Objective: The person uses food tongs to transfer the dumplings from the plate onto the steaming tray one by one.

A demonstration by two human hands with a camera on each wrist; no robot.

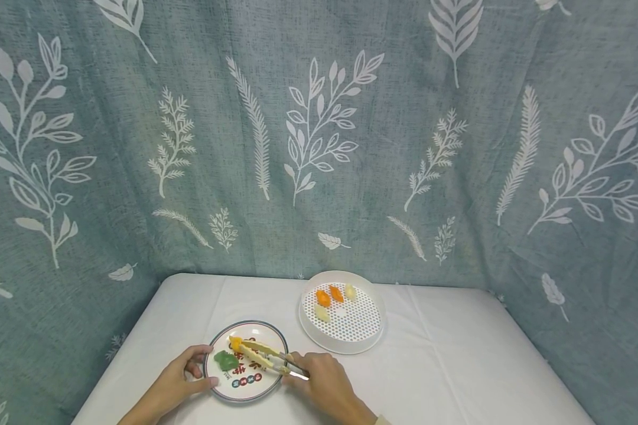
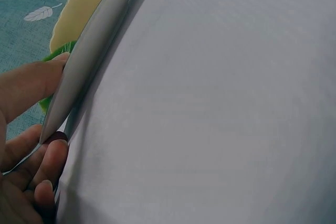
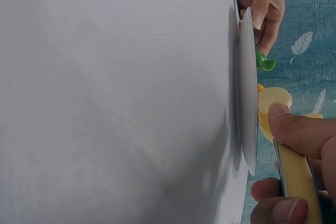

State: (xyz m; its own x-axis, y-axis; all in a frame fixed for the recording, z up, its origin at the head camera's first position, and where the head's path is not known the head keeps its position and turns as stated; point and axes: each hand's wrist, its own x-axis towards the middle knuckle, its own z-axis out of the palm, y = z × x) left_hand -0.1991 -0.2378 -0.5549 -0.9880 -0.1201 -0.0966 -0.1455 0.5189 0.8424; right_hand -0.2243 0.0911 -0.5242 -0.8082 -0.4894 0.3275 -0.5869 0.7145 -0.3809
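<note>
On the table lies a white plate with a dark rim line and red printed characters. My left hand grips its left rim, thumb above and fingers lower, as the left wrist view also shows. The right hand holds tongs with metal handles and pale yellow ends, reaching over the plate from the right. Their tips are at a small yellow-orange piece on the plate; whether they squeeze it I cannot tell. Beside that piece lies a crumpled-looking green piece, near my left fingers.
Behind the plate, to the right, stands a round white basket with a perforated bottom. It contains two orange pieces and two pale yellow pieces. A white cloth covers the table, and a green leaf-patterned curtain encloses the back and sides.
</note>
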